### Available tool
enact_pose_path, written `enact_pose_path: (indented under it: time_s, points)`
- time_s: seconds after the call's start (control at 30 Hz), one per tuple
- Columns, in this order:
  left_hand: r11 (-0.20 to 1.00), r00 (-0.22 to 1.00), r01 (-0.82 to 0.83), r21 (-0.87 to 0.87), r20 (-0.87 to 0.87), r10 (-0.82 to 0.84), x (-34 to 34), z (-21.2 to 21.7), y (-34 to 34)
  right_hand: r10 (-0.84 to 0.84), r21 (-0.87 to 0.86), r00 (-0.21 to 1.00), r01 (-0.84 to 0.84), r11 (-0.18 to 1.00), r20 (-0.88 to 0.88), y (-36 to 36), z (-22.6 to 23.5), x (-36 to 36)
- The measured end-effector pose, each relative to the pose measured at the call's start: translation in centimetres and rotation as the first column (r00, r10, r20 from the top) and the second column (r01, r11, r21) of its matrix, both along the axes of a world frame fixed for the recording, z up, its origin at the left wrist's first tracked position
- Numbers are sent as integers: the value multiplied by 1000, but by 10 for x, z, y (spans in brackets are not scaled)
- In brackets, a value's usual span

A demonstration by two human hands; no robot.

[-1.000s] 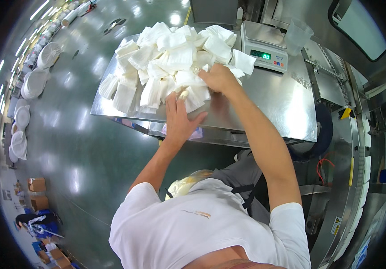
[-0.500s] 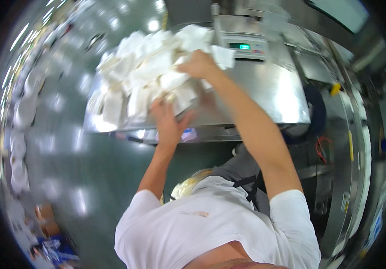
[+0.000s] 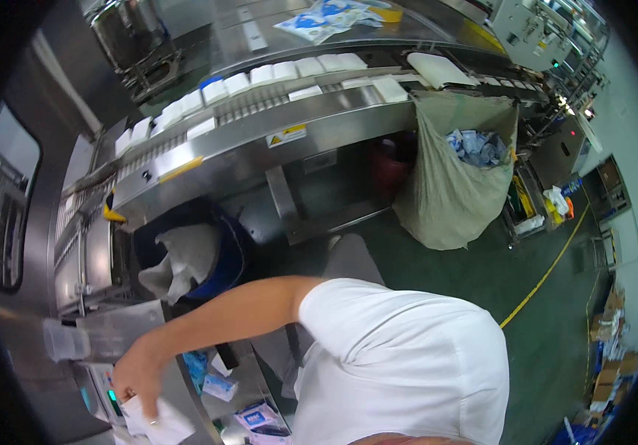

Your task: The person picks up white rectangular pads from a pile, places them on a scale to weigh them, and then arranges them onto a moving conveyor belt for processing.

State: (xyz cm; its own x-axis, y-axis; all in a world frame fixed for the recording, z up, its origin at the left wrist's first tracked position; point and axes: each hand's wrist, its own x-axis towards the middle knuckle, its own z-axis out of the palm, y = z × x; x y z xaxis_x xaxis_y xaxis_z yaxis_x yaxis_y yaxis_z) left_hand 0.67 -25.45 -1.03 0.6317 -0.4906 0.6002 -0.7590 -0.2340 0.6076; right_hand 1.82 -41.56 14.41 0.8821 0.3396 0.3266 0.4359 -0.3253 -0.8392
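Note:
My right hand [image 3: 141, 377] is at the lower left, its fingers closed on a folded white cloth [image 3: 167, 426]. Just beside the hand stands a digital scale [image 3: 104, 397] with a lit green display, partly covered by my hand and cut by the dark rim. A clear plastic tub [image 3: 67, 340] sits beyond the scale. My left hand is out of the picture.
A conveyor [image 3: 259, 96] carrying white folded stacks [image 3: 285, 70] runs across the far side. Below it are a blue bin [image 3: 233, 248] with white cloth and a large beige sack [image 3: 445, 185]. Coloured packets [image 3: 219, 387] lie on a shelf near my arm.
The view has swung to the right, toward the conveyor. My left hand and most of the white pile have left the picture. My right hand is now beside the scale.

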Motion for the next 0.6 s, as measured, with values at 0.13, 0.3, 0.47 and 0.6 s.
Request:
enact_pose_path:
  time_s: [0.13,0.3,0.47,0.6]
  points:
    - [904,814,428,6,-437,-382,-43,2,-81,119,-46,986,-125,991,-115,-86,-23,-101]
    - [566,222,800,-202,-777,-590,-92,-5,-163,-147,-250,988,151,956,35,-174,-39,-215]
    - [196,-487,751,-631,-729,-481,-143,8,-227,-688,-280,709,700,657,158,-191,-27,-367]
    - [268,-384,740,-617,-715,-584,-176,23,-261,-993,-184,100,977,111,-69,-162,-38,-415]
